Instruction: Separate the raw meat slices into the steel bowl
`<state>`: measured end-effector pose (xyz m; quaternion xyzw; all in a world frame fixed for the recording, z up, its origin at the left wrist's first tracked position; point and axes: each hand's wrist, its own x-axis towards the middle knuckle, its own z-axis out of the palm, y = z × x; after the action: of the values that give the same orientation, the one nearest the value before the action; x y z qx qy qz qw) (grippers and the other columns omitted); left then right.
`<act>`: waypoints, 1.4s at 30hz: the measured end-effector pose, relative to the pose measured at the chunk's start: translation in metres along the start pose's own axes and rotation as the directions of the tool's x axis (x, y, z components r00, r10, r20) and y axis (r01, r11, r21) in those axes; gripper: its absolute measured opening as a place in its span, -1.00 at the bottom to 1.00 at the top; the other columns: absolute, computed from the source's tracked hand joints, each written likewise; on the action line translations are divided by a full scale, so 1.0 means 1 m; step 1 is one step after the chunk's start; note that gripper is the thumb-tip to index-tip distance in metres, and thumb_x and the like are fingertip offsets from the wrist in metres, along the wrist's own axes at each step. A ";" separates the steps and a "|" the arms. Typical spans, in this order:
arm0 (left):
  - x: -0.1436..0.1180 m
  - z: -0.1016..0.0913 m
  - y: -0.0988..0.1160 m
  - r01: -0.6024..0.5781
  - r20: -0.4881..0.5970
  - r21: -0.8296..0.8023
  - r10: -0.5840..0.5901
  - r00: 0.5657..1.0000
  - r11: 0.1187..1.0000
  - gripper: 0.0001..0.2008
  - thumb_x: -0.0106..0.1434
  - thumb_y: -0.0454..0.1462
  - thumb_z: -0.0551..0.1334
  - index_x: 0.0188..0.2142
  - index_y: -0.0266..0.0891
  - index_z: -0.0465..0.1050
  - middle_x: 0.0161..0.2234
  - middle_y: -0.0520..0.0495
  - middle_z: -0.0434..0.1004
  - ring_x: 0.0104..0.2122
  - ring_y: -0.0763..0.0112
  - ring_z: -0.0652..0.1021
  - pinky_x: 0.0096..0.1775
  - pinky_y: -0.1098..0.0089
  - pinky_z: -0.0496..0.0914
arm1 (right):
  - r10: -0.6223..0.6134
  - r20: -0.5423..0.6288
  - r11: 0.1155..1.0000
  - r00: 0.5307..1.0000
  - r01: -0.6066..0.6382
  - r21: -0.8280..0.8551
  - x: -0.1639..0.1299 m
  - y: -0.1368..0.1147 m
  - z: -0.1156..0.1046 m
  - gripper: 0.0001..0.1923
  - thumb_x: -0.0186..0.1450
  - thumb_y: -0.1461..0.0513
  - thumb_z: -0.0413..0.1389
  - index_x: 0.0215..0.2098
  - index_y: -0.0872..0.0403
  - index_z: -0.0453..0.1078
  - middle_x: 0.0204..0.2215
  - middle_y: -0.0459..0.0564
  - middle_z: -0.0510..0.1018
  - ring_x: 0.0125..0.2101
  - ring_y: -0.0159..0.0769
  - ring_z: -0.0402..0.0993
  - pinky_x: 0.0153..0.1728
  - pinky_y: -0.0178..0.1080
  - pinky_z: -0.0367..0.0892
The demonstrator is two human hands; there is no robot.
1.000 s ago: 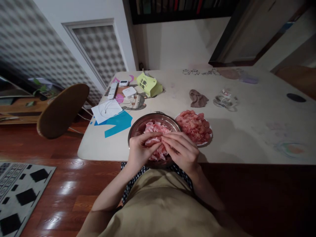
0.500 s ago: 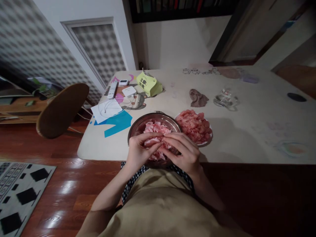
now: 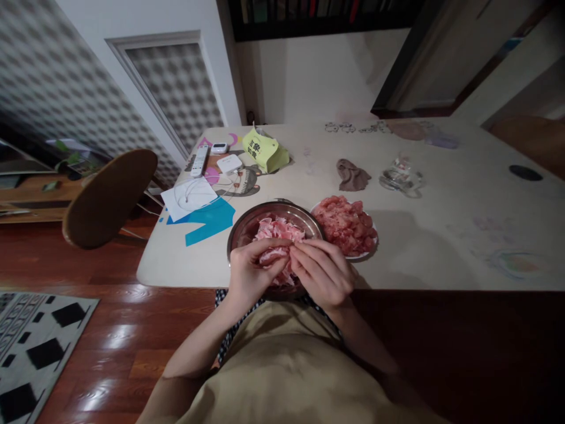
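Here, at bench [image 3: 441, 247] near edge: one steel bowl [image 3: 247, 227], one plate [image 3: 373, 244].
Left hand [image 3: 251, 272], right hand [image 3: 322, 274] both pinched on one meat slice [image 3: 273, 254]; open room rightward.

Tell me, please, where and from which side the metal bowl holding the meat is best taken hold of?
Take the metal bowl by its bare left rim, coming from the left. The left hand and right hand cover the near edge, and the plate of meat crowds the right.

Worktop [image 3: 441, 235] w/ plate of chopped meat [image 3: 346, 224] at centre; behind it brown cloth [image 3: 352, 175], clear glass [image 3: 399, 175]. Far left — yellow bag [image 3: 266, 154], remote [image 3: 201, 160], paper sheet [image 3: 189, 196]. Chair [image 3: 108, 197] & rug [image 3: 35, 347] on the wood floor.
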<state>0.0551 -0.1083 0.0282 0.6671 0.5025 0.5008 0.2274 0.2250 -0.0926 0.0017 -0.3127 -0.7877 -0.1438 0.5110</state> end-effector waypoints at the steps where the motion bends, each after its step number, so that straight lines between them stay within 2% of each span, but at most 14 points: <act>1: 0.000 0.000 0.000 0.002 -0.003 -0.006 -0.003 1.000 1.000 -0.78 0.15 -0.43 0.38 -0.20 -0.21 0.68 -0.28 -0.03 0.74 -0.32 0.35 0.71 -0.22 0.50 0.58 | 0.008 -0.015 1.000 1.000 -0.008 0.000 -0.001 0.000 0.001 -0.58 0.26 0.36 0.30 0.08 0.02 0.49 -0.18 -0.03 0.72 -0.15 -0.19 0.66 -0.09 -0.20 0.60; 7: -0.002 0.003 -0.001 0.012 -0.027 -0.036 -0.013 1.000 0.999 -0.79 0.15 -0.42 0.40 -0.21 -0.22 0.68 -0.28 -0.04 0.74 -0.31 0.36 0.72 -0.22 0.51 0.58 | 0.029 -0.058 0.999 0.998 -0.028 0.017 -0.002 -0.001 0.008 -0.64 0.27 0.37 0.28 0.02 0.02 0.48 -0.22 -0.03 0.71 -0.16 -0.21 0.67 -0.09 -0.20 0.60; 13: -0.005 0.003 0.002 -0.032 -0.037 -0.048 0.030 0.999 0.998 -0.80 0.15 -0.43 0.41 -0.22 -0.21 0.68 -0.28 -0.02 0.74 -0.32 0.40 0.72 -0.23 0.56 0.56 | 0.046 -0.092 0.999 0.995 -0.044 0.023 -0.001 -0.003 0.008 -0.71 0.25 0.39 0.30 -0.09 0.06 0.48 -0.27 -0.01 0.70 -0.19 -0.23 0.66 -0.11 -0.22 0.59; 18: -0.008 0.000 0.003 -0.078 -0.047 -0.053 0.075 0.996 0.996 -0.82 0.17 -0.42 0.40 -0.23 -0.20 0.67 -0.29 -0.01 0.74 -0.32 0.40 0.71 -0.20 0.50 0.58 | 0.079 -0.075 0.990 0.994 -0.069 0.122 0.000 -0.002 0.001 -0.66 0.28 0.37 0.27 0.00 0.01 0.47 -0.22 -0.04 0.71 -0.16 -0.23 0.66 -0.10 -0.19 0.61; 23: -0.010 -0.004 0.001 -0.187 -0.064 -0.055 0.183 0.981 0.981 -0.83 0.21 -0.39 0.41 -0.19 -0.18 0.66 -0.25 -0.03 0.74 -0.28 0.40 0.71 -0.17 0.49 0.60 | 0.136 -0.154 0.963 0.979 -0.094 0.253 0.000 -0.001 -0.001 -0.62 0.27 0.38 0.27 0.03 0.01 0.48 -0.22 -0.02 0.72 -0.21 -0.25 0.67 -0.18 -0.19 0.63; 27: -0.011 -0.006 -0.002 -0.298 -0.063 -0.037 0.295 0.953 0.954 -0.78 0.24 -0.42 0.37 -0.13 -0.17 0.65 -0.22 -0.05 0.74 -0.26 0.38 0.72 -0.15 0.45 0.61 | 0.207 -0.186 0.939 0.960 -0.142 0.313 0.001 -0.003 0.001 -0.70 0.27 0.37 0.26 -0.05 -0.02 0.49 -0.27 -0.04 0.72 -0.27 -0.24 0.67 -0.23 -0.15 0.63; 31: -0.011 -0.006 -0.004 -0.381 -0.066 -0.011 0.380 0.923 0.924 -0.71 0.25 -0.47 0.34 -0.08 -0.15 0.62 -0.18 -0.04 0.73 -0.23 0.40 0.72 -0.14 0.46 0.61 | 0.323 -0.165 0.889 0.932 -0.239 0.390 0.004 -0.007 0.003 -0.77 0.28 0.38 0.23 -0.16 -0.05 0.49 -0.32 -0.09 0.70 -0.32 -0.28 0.66 -0.25 -0.15 0.61; 36: -0.010 -0.005 -0.005 -0.359 -0.074 -0.021 0.357 0.931 0.933 -0.72 0.23 -0.48 0.36 -0.11 -0.17 0.62 -0.19 -0.04 0.74 -0.22 0.40 0.72 -0.13 0.46 0.61 | 0.413 -0.136 0.815 0.901 -0.298 0.497 0.006 -0.008 0.005 -0.78 0.27 0.41 0.22 -0.22 -0.03 0.48 -0.35 -0.09 0.68 -0.32 -0.28 0.65 -0.24 -0.14 0.59; 42: -0.010 -0.005 -0.005 -0.302 -0.067 0.018 0.303 0.951 0.953 -0.80 0.24 -0.40 0.37 -0.14 -0.19 0.64 -0.22 -0.06 0.74 -0.27 0.39 0.72 -0.17 0.45 0.61 | 0.482 -0.086 0.754 0.872 -0.363 0.548 0.001 -0.007 0.011 -0.85 0.32 0.37 0.18 -0.23 -0.02 0.47 -0.35 -0.07 0.67 -0.31 -0.26 0.65 -0.21 -0.12 0.58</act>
<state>0.0486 -0.1163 0.0215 0.7194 0.4038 0.5504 0.1283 0.2124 -0.0920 -0.0012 -0.3171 -0.6427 0.1582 0.6793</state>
